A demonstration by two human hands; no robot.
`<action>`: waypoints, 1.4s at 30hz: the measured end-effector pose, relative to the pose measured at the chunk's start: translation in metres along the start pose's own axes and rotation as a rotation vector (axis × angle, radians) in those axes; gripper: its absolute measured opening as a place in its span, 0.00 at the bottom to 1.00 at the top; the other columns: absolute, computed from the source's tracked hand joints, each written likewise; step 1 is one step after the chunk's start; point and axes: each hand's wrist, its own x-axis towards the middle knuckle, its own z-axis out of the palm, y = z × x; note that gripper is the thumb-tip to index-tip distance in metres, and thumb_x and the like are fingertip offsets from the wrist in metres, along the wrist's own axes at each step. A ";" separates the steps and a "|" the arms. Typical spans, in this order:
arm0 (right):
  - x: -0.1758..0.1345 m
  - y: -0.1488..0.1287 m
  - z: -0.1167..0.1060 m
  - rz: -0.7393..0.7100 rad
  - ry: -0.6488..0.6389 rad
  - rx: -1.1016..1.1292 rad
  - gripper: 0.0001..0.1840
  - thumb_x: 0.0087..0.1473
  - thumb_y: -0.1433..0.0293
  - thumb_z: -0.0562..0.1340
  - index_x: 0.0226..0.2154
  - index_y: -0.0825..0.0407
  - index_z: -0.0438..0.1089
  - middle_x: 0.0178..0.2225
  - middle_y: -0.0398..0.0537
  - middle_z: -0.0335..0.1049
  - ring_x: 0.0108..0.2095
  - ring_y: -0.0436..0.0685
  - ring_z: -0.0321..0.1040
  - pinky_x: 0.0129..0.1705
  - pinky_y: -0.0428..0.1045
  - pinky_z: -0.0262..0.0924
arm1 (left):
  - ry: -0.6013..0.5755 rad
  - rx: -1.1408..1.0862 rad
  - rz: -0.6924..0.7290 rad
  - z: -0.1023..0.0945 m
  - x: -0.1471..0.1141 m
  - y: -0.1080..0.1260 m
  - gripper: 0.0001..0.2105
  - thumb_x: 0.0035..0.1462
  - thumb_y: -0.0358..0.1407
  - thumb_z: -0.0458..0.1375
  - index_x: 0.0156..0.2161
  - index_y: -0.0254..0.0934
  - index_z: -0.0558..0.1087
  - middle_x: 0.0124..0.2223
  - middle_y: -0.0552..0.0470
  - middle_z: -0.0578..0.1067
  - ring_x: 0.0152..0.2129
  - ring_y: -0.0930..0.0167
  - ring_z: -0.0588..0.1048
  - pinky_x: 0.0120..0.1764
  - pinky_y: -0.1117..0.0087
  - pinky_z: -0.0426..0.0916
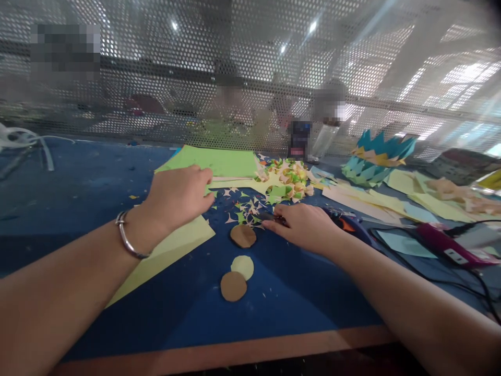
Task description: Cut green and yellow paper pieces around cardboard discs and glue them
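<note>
Right hand [305, 224] closed on dark slim tool [267, 215], just beyond and right of upper brown disc [243, 236]. Left hand [180, 194] left of disc, fingers curled; cannot tell whether gripping anything. Beyond disc: cut scraps [249, 207], farther off green sheet [223, 163]. Left of disc: yellow sheet [176, 250]. Nearer than disc: pale circle [244, 266], partly under lower brown disc [234, 286].

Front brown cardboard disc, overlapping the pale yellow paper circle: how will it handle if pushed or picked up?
The front brown cardboard disc is probably stiff and light: it looks thin and lies flat. Lying that way, it'll likely slide rather than roll. It partly covers the pale yellow paper circle, so pushing may drag that along.
</note>
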 end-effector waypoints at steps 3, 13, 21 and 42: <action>-0.001 -0.001 0.000 -0.001 0.014 -0.030 0.25 0.63 0.47 0.51 0.32 0.49 0.68 0.27 0.49 0.72 0.29 0.58 0.70 0.26 0.49 0.42 | -0.068 -0.190 0.146 -0.005 -0.016 0.023 0.11 0.58 0.45 0.55 0.39 0.41 0.73 0.39 0.49 0.76 0.32 0.63 0.74 0.28 0.67 0.57; -0.005 0.001 -0.002 -0.046 0.034 -0.012 0.20 0.62 0.51 0.55 0.34 0.50 0.67 0.27 0.47 0.73 0.29 0.58 0.71 0.25 0.49 0.37 | -0.341 -0.531 0.363 0.009 -0.025 0.041 0.13 0.56 0.45 0.60 0.43 0.42 0.71 0.44 0.48 0.72 0.35 0.65 0.72 0.34 0.66 0.63; -0.002 0.008 -0.004 -0.065 -0.024 0.017 0.20 0.62 0.50 0.54 0.36 0.49 0.67 0.26 0.48 0.73 0.27 0.58 0.70 0.24 0.49 0.37 | -0.234 -0.632 0.207 0.017 -0.002 0.022 0.09 0.55 0.38 0.59 0.42 0.42 0.71 0.44 0.48 0.72 0.31 0.67 0.73 0.32 0.65 0.64; -0.005 0.001 -0.009 -0.076 -0.092 0.237 0.12 0.61 0.59 0.59 0.36 0.50 0.64 0.28 0.46 0.73 0.27 0.56 0.69 0.26 0.49 0.39 | -0.378 -0.983 0.093 0.020 -0.005 0.036 0.11 0.59 0.33 0.55 0.48 0.42 0.66 0.37 0.53 0.73 0.32 0.69 0.72 0.35 0.67 0.65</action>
